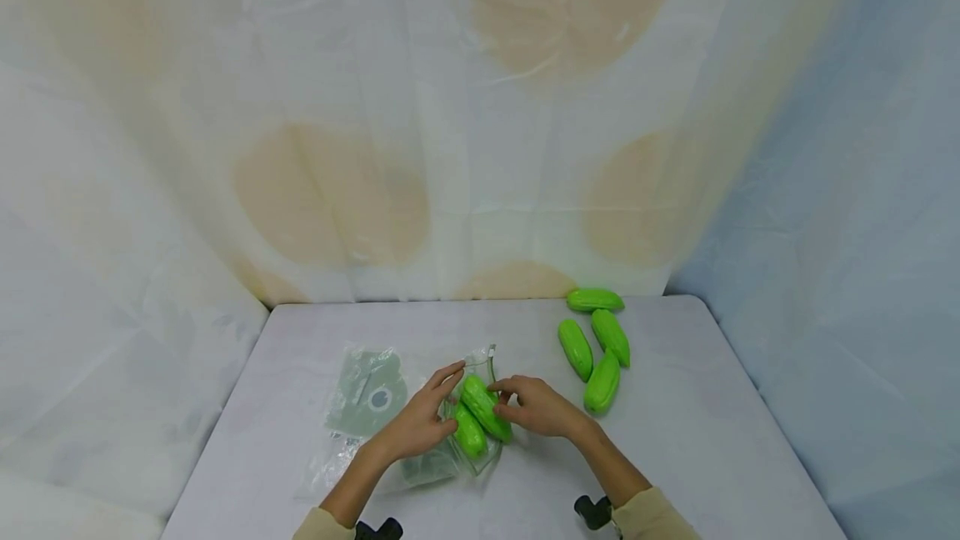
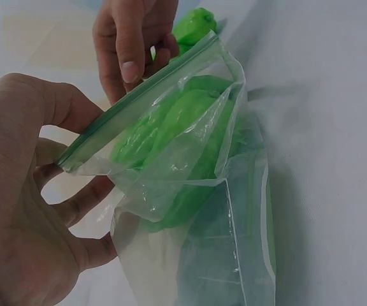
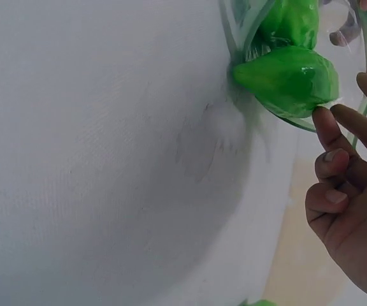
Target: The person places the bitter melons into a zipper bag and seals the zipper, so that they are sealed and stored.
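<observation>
A clear zip bag (image 1: 480,463) with a green zip strip (image 2: 146,95) lies tilted open on the table. Two bright green bitter gourds (image 1: 484,407) sit at its mouth, side by side. Through the film, green gourd shapes (image 2: 180,127) show in the left wrist view. My left hand (image 1: 422,421) holds the bag by its open edge, its fingers spread along the film and strip. From the other side my right hand (image 1: 536,407) reaches in, with fingertips against the end of one gourd (image 3: 292,83) and the other fingers loosely bent.
Several more green gourds (image 1: 602,382) lie in a group on the right of the white table (image 1: 690,440). Clear plastic packaging with a pale green printed panel (image 1: 352,407) lies flat to the left, partly beneath my left arm. Patterned curtains (image 1: 450,148) hang round the table.
</observation>
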Motion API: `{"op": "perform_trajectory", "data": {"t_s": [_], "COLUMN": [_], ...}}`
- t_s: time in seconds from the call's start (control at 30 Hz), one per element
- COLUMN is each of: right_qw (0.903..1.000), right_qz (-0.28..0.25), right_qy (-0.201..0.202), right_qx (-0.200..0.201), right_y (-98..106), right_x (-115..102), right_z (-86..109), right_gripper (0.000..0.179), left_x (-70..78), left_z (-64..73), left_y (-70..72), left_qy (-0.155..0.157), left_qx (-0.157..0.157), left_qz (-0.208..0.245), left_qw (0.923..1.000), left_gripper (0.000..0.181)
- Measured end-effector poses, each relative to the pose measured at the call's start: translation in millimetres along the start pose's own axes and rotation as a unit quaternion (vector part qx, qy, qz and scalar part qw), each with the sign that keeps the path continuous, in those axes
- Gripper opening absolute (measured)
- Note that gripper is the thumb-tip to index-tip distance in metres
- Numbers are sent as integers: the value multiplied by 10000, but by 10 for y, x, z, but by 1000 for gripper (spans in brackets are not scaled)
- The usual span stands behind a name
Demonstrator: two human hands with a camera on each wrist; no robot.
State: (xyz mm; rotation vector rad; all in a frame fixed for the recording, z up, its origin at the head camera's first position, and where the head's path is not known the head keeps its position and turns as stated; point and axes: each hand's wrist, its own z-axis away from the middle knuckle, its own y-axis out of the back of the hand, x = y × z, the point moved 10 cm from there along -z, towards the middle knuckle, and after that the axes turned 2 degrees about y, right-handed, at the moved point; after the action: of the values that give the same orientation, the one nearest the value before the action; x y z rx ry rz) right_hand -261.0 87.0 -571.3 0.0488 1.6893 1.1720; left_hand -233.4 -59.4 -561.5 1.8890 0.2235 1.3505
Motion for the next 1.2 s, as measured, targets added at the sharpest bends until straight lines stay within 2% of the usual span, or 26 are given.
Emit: {"op": "perform_trajectory", "data": {"t_s": [0.37,0.67,1.2], "right_qw": [9998,9996,9994], "right_qz": [-186,-278,-317], "right_qy": [79,43,51], "right_qx": [85,9,-95], "right_y": [5,-42,-104], "right_x": [-22,-67,-39], "right_z": [-27,-26,-24], "right_gripper": [24,23,24], "left_x": [-7,16,7], "left_z": [-19,-15,-4], "left_y": [-5,7,4], "left_qy": [-16,-93,-19], "left_qx": [-20,43,9], "left_qz": [92,37,69], "left_qw": [10000,9999,10000], "left_gripper": [77,77,77]}}
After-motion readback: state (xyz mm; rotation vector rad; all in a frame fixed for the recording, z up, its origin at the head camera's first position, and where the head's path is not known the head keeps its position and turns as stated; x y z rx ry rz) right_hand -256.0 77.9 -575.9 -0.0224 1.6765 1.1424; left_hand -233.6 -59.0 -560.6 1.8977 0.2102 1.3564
